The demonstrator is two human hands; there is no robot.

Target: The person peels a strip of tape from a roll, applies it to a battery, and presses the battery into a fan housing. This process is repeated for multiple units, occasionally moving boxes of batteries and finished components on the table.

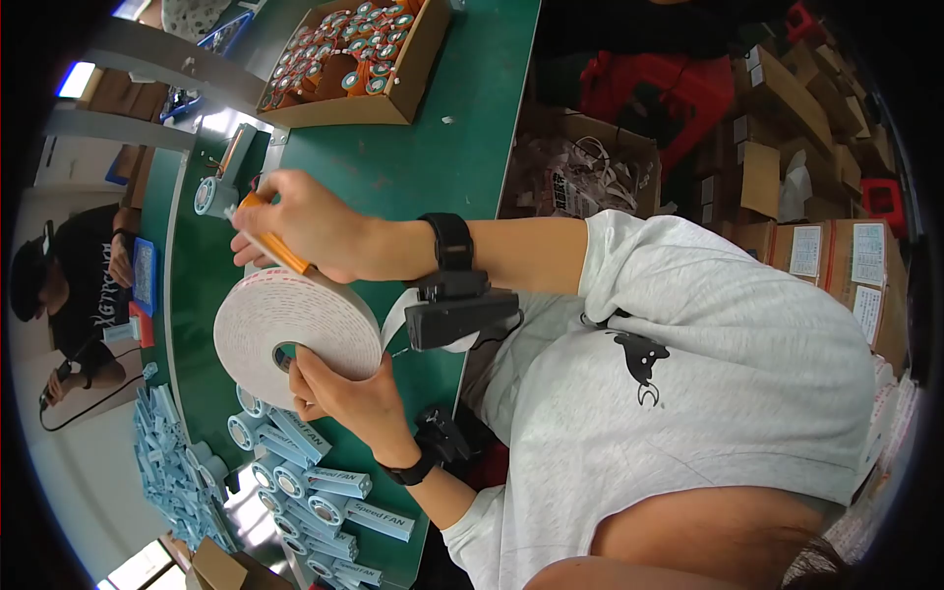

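Bare right hand [320,228]: fingers bent, gripping; black-banded wrist nearly straight, bare right forearm [531,256] reaching forward. Bare left hand [349,398]: thumb extended, fingers curled; black-banded wrist, bare left forearm [444,497] angled inward. Hands near, apart.

A: Lettering observed?
B: Dark, on light-blue fan handles [380,520]; pale, on a co-worker's black shirt [81,258]; printed white labels [868,246] on stacked cartons [836,236].
A: Tape roll [246,329]?
B: Red marks, too small to read.
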